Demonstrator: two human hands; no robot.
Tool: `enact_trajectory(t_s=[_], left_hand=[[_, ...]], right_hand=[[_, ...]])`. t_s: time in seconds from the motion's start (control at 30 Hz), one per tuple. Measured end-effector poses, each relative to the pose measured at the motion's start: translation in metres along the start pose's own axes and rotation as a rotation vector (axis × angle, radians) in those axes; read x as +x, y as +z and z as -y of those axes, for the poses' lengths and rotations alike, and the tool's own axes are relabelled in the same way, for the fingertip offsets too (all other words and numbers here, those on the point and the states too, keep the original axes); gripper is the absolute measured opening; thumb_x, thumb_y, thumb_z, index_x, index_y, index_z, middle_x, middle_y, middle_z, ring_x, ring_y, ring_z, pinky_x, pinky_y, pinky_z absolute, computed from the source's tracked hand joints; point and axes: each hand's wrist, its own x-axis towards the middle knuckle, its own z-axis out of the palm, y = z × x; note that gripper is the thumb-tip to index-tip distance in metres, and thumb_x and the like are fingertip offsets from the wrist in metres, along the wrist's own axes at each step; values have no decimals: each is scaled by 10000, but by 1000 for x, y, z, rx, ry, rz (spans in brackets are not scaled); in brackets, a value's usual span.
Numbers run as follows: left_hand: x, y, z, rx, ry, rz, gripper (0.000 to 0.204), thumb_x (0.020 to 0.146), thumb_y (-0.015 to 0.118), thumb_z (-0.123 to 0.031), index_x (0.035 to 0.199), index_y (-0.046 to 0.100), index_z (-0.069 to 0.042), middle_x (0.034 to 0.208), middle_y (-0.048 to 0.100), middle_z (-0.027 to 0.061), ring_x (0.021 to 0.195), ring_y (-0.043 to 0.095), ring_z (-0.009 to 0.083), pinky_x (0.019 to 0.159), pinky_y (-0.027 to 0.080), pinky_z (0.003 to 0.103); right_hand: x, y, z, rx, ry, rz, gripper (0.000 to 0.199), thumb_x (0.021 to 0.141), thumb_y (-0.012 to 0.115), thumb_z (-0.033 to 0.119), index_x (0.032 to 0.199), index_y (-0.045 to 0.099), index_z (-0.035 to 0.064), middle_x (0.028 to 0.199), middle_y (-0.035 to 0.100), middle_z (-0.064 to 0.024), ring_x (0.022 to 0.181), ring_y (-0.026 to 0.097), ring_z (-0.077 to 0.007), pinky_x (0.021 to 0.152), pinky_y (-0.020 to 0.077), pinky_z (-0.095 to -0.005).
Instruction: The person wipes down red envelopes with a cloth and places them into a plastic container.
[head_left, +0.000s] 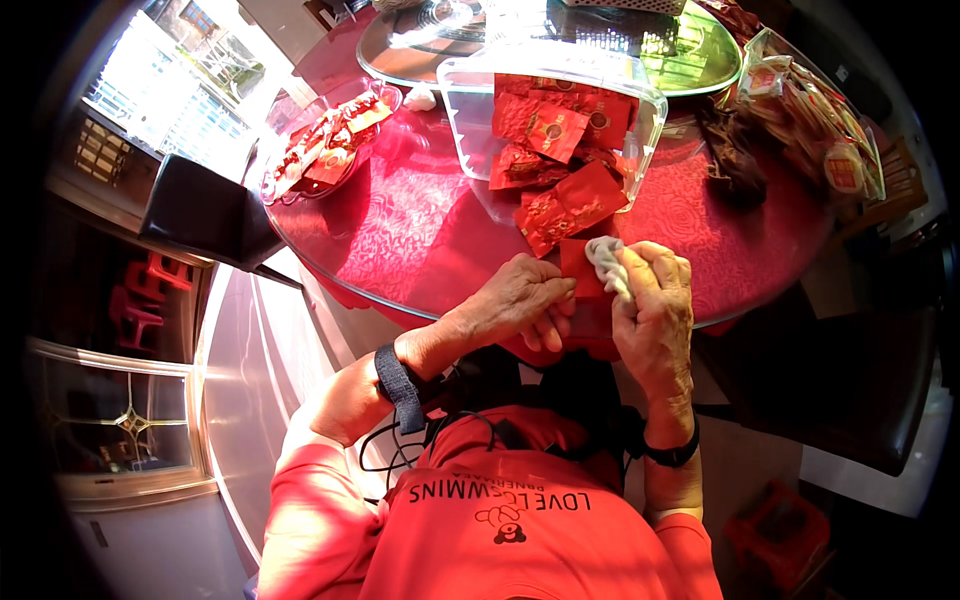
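My right hand (655,300) pinches a crumpled whitish cloth (606,262) between thumb and fingers. Against the cloth, at the near edge of the table, is a flat red packet (577,262). The curled fingers of my left hand (525,298) close at this packet's lower left edge; the fingertips are partly hidden. Just beyond my hands, a shiny red sachet (570,208) leans out over the near side of a clear plastic box (652,150). Inside the box lie several more red sachets (555,130).
The round table has a red patterned cover (400,230) under glass. To the left stands a bowl (275,190) of red packets. At the back is a glass turntable (400,55). A dark crumpled bag (735,165) and clear-bagged packets (800,120) lie right. Dark chairs (205,210) flank the table.
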Motion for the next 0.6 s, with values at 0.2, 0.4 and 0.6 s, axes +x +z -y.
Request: enact_trajectory(t_s=[0.2,0.4,0.6], left_hand=[[6,-3,1,-7,5,13,380,1022,516,-309,927,638,38,726,678,106,566,670,157,488,545,248],[8,-3,9,-63,28,13,380,1024,514,-315,960,633,41,727,679,113,558,668,161,486,547,255],[8,-2,3,-22,-30,-9,361,1027,470,-266,936,606,55,722,684,133,535,673,180,454,555,275]], right_hand=[[11,31,17,-140,-172,20,261,796,642,102,1045,656,25,1086,613,-126,1037,554,-334,903,412,-477],[-8,-2,-5,235,-206,109,334,742,667,31,1075,662,53,1103,615,-99,1031,552,-321,890,417,-428],[-11,0,-9,226,-24,-55,365,771,631,-38,1134,654,-1,1150,596,-151,1059,550,-338,911,467,-418]])
